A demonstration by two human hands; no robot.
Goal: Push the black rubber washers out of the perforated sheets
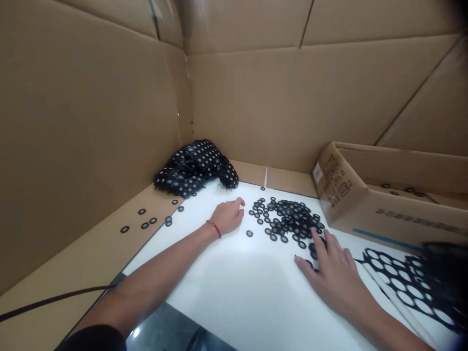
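A pile of small black rings (292, 217), like flat washers or gaskets, lies spread over the white tabletop (234, 302). My right hand (332, 268) rests at the pile's near right side, fingers spread, touching rings there; a few show between its thumb and forefinger. To the left of the pile is my left hand (227, 215), with a red bracelet at the wrist. Its thumb and forefinger are apart and no object shows between them; the other fingers are partly hidden. A single ring (249, 233) lies just to the right of that hand.
A black sheet bundle with pale dots (197, 163) sits in the back left corner. Loose rings (145, 225) lie on cardboard at left. An open cardboard box (402, 209) stands at right, several rings inside, with black perforated sheet (405, 280) before it. Cardboard walls (252, 102) surround the table.
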